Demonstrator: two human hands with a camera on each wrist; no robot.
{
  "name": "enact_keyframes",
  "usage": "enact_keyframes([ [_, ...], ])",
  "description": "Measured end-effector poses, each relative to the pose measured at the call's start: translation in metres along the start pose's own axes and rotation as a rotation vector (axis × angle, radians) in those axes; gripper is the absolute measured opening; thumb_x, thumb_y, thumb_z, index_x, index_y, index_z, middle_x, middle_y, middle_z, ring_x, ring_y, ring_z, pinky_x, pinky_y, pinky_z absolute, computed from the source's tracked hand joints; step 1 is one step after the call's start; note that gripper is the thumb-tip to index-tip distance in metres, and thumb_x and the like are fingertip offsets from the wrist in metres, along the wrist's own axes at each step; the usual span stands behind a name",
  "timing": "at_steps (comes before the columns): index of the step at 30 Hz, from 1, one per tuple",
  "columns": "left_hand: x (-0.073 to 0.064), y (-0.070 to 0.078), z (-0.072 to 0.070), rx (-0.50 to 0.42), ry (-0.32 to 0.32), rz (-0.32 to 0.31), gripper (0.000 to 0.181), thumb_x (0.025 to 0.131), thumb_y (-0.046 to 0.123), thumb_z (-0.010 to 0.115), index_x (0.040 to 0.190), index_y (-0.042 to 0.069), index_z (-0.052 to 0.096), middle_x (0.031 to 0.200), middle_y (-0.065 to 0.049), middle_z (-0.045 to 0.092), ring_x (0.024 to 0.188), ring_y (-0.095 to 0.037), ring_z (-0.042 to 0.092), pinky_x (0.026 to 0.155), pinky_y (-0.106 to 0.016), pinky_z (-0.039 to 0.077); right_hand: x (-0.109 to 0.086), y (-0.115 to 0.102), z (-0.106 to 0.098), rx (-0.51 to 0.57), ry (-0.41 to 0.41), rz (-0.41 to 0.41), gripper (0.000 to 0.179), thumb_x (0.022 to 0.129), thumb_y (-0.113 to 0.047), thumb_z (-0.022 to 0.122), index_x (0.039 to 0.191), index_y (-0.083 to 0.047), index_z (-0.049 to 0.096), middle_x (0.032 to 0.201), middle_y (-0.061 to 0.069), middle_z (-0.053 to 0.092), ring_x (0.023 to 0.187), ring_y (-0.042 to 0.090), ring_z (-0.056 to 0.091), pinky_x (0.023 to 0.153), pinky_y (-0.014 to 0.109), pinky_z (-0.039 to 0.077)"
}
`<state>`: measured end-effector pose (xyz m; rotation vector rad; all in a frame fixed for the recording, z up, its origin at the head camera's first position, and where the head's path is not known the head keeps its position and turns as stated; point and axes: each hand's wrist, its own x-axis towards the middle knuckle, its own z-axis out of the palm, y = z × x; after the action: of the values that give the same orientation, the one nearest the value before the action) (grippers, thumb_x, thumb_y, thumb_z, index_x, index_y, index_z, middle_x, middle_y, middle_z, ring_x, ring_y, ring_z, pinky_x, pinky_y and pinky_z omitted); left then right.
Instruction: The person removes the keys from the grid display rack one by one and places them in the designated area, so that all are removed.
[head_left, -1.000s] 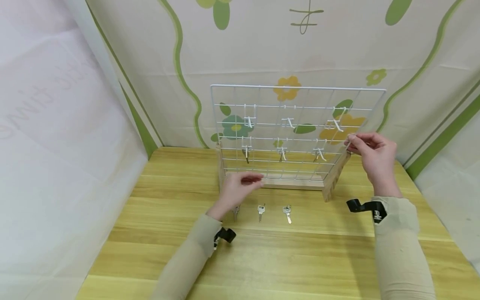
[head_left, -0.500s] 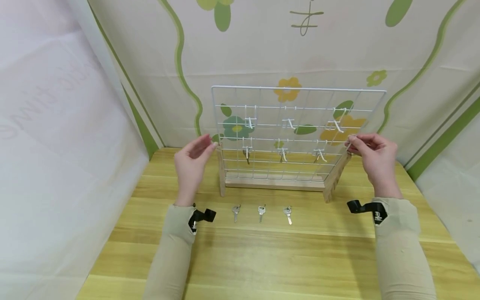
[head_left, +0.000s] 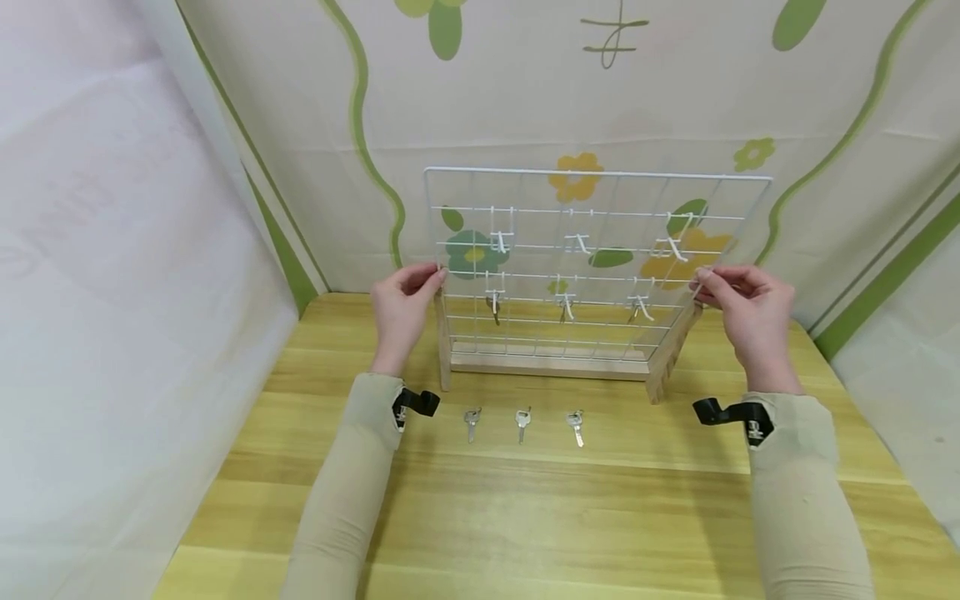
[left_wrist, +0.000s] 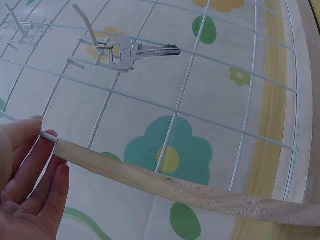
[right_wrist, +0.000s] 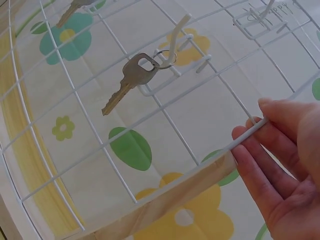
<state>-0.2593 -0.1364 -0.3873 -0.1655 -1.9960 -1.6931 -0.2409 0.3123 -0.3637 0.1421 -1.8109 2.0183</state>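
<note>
A white wire grid rack [head_left: 600,175] stands upright in a wooden base [head_left: 547,367]. My left hand [head_left: 401,308] pinches its left edge wire between thumb and fingers, just above the wooden side post. On the opposite side my right hand [head_left: 753,321] pinches the right edge wire. White hooks sit on the grid in two rows. From the lower row hang keys; one key [left_wrist: 127,54] dangles by its ring in the left wrist view, and another key [right_wrist: 132,77] shows in the right wrist view. The upper hooks [head_left: 577,243] carry nothing.
Three loose keys lie in a row on the wooden table in front of the rack: a left key [head_left: 471,423], a middle key [head_left: 522,423] and a right key [head_left: 576,427]. A flower-printed cloth [head_left: 510,100] hangs behind, with more cloth at both sides.
My left hand has moved from over the loose keys out to the rack's left side, then in onto its edge wire, which it now pinches. My right hand has stayed put.
</note>
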Motion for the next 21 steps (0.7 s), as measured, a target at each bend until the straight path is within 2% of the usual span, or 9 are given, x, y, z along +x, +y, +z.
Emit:
enact_keyframes([
  [3, 0.001, 0.000, 0.000, 0.000, -0.008, 0.000, 0.021, 0.091, 0.022, 0.081, 0.102, 0.003, 0.079, 0.095, -0.006, 0.076, 0.082, -0.018, 0.069, 0.072, -0.025, 0.055, -0.002, -0.005, 0.000, -0.025, 0.029, 0.037, 0.031, 0.085, -0.004, 0.083, 0.110, 0.009, 0.072, 0.098, 0.008, 0.076, 0.084, 0.017, 0.074, 0.076, 0.025, 0.057],
  [7, 0.002, 0.001, -0.001, 0.004, -0.027, -0.003, 0.020, 0.092, 0.020, 0.080, 0.101, 0.002, 0.078, 0.095, -0.008, 0.075, 0.081, -0.016, 0.068, 0.073, -0.024, 0.054, -0.010, -0.023, 0.002, -0.038, 0.143, 0.061, 0.043, 0.077, -0.006, 0.090, 0.116, 0.004, 0.074, 0.101, 0.005, 0.076, 0.088, 0.012, 0.073, 0.079, 0.017, 0.054],
  [9, 0.003, 0.001, -0.002, 0.010, -0.034, -0.003, 0.019, 0.093, 0.017, 0.079, 0.102, 0.000, 0.078, 0.096, -0.011, 0.075, 0.082, -0.018, 0.068, 0.072, -0.023, 0.054, -0.016, -0.035, 0.004, -0.022, 0.197, 0.033, 0.046, 0.074, -0.006, 0.092, 0.116, 0.004, 0.074, 0.102, 0.007, 0.077, 0.090, 0.013, 0.073, 0.081, 0.017, 0.053],
  [12, 0.004, 0.000, -0.002, 0.024, -0.033, 0.001, 0.017, 0.093, 0.010, 0.077, 0.103, -0.004, 0.076, 0.097, -0.017, 0.075, 0.083, -0.025, 0.069, 0.071, -0.022, 0.053, -0.028, -0.053, 0.010, 0.010, 0.229, -0.025, 0.046, 0.072, -0.002, 0.092, 0.114, 0.006, 0.074, 0.103, 0.011, 0.076, 0.090, 0.015, 0.074, 0.082, 0.019, 0.054],
  [16, 0.006, -0.002, -0.003, 0.025, -0.041, 0.008, 0.017, 0.094, 0.007, 0.076, 0.103, -0.007, 0.075, 0.098, -0.020, 0.074, 0.084, -0.033, 0.069, 0.070, -0.021, 0.052, -0.048, -0.072, 0.022, 0.040, 0.182, -0.077, 0.044, 0.073, 0.005, 0.090, 0.113, 0.012, 0.071, 0.103, 0.016, 0.075, 0.090, 0.019, 0.074, 0.082, 0.022, 0.055],
  [21, 0.006, -0.004, -0.003, -0.013, -0.063, 0.007, 0.019, 0.093, 0.015, 0.079, 0.102, -0.001, 0.077, 0.096, -0.013, 0.075, 0.082, -0.025, 0.070, 0.071, -0.023, 0.053, -0.076, -0.080, 0.050, -0.012, -0.010, -0.066, 0.038, 0.079, 0.008, 0.084, 0.114, 0.013, 0.069, 0.107, 0.018, 0.074, 0.093, 0.021, 0.073, 0.082, 0.025, 0.056],
])
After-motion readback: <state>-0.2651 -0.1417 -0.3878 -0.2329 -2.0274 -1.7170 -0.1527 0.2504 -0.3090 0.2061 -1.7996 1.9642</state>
